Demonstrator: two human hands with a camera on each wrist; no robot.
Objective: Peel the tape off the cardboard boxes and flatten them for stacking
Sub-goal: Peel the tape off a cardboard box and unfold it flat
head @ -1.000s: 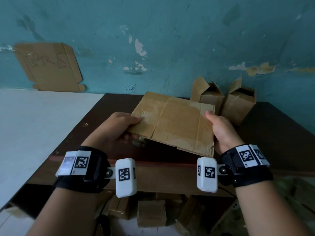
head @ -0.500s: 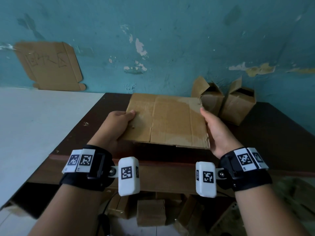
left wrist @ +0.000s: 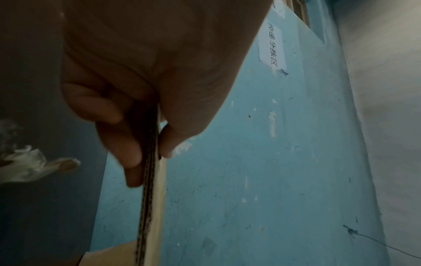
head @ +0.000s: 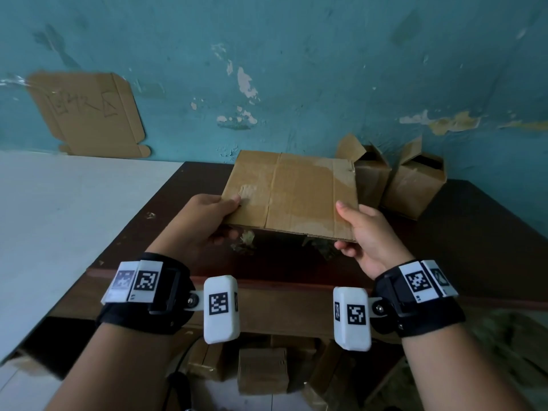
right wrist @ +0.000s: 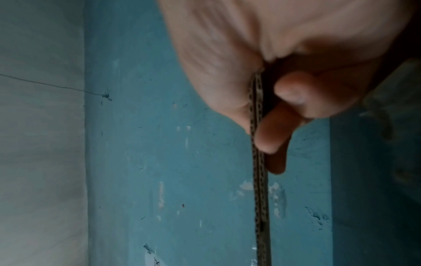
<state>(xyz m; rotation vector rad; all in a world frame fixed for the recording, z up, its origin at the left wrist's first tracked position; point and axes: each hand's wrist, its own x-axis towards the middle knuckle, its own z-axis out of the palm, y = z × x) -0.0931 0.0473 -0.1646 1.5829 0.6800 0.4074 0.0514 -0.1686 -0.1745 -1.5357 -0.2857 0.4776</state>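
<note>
A flattened brown cardboard box (head: 296,194) hangs level above the dark wooden table (head: 462,232). My left hand (head: 207,215) pinches its near-left corner, thumb on top and fingers underneath. My right hand (head: 364,232) pinches the near-right corner the same way. In the left wrist view the flattened box (left wrist: 148,189) shows edge-on as two corrugated layers between my left hand's (left wrist: 150,136) thumb and fingers. The right wrist view shows that same flattened box (right wrist: 258,162) edge-on in my right hand (right wrist: 259,108). Crumpled tape scraps (head: 244,243) lie on the table under the box.
Two upright brown boxes with open flaps (head: 370,173) (head: 415,185) stand at the table's back right against the teal wall. A cardboard sheet (head: 86,114) leans on the wall above a white surface (head: 59,218) at left. More boxes (head: 261,369) sit below the table.
The flattened box has swung from tilted toward the right to square with me and moved slightly away toward the wall. Both hands kept their hold on its near corners.
</note>
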